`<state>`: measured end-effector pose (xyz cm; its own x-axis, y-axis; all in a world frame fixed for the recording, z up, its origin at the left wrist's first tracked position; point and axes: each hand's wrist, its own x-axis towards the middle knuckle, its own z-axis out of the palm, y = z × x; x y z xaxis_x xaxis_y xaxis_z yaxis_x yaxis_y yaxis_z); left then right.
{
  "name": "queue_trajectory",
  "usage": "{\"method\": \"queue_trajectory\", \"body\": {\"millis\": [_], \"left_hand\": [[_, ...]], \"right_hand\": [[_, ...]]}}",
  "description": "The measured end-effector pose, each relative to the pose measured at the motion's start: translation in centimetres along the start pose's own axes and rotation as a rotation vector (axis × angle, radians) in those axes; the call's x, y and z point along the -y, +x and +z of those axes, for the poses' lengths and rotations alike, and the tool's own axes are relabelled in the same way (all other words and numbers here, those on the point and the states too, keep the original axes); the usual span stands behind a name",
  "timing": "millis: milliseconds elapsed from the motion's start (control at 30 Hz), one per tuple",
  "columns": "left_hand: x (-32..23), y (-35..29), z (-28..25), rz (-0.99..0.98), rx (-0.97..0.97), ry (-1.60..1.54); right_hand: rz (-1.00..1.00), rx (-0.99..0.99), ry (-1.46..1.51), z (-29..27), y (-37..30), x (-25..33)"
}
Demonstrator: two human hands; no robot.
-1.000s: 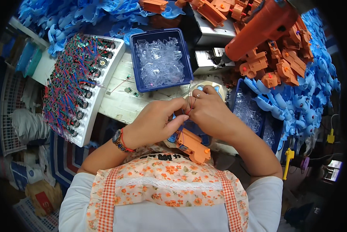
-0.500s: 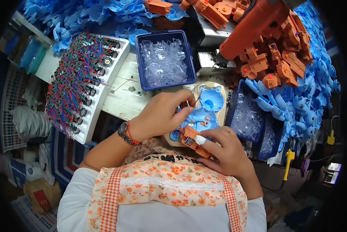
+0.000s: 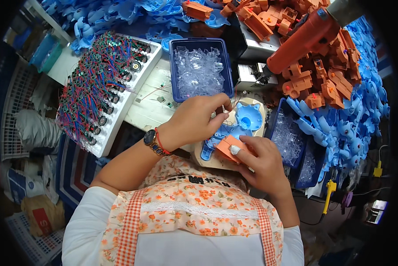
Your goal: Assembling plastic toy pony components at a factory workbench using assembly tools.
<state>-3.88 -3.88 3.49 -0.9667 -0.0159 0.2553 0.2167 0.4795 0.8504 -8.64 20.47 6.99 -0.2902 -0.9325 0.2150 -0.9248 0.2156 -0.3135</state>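
My left hand [image 3: 194, 119], a watch and red cord at its wrist, has thumb and forefinger pinched on thin wires. My right hand [image 3: 264, 162], one finger wrapped in white, grips an orange plastic housing [image 3: 228, 146] low over the near part of a blue toy shell [image 3: 248, 116]. That shell is animal-shaped, with a round cup in its far end, and lies on a cream-coloured holder [image 3: 260, 103]. A narrow blue arm of the shell [image 3: 206, 151] sticks out beside the housing. Where the wires join is hidden by my fingers.
A dark blue bin [image 3: 177, 93] of clear plastic pieces stands beyond my left hand. Further left, a white foam tray [image 3: 119, 122] bears wired circuit boards and round speakers. At right are another clear-piece bin [image 3: 270, 116], orange housings [image 3: 334, 84], blue shells [image 3: 356, 128] and an overhanging orange tool [image 3: 298, 42].
The orange housing has turned in my right hand: its flat outer face shows now, where its inside with parts showed before. My left hand, still pinching, has risen slightly. The whole view has shifted.
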Motion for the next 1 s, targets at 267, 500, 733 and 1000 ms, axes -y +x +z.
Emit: {"method": "queue_trajectory", "body": {"millis": [267,500,733,1000], "left_hand": [[-0.5,-2.3,-2.4,0.110,0.148,0.001],[0.5,-3.0,-1.5,0.217,0.099,0.157],[0.1,-1.6,-2.3,-0.052,0.084,-0.137],[1.3,-1.5,-2.0,-0.021,0.031,-0.250]], "right_hand": [[0.130,-0.096,0.305,-0.7,0.5,-0.8],[0.182,-0.141,0.484,-0.2,0.8,-1.4],[0.090,-0.067,0.363,0.7,1.7,-1.7],[0.020,-0.073,0.393,1.9,2.4,-2.2]]}}
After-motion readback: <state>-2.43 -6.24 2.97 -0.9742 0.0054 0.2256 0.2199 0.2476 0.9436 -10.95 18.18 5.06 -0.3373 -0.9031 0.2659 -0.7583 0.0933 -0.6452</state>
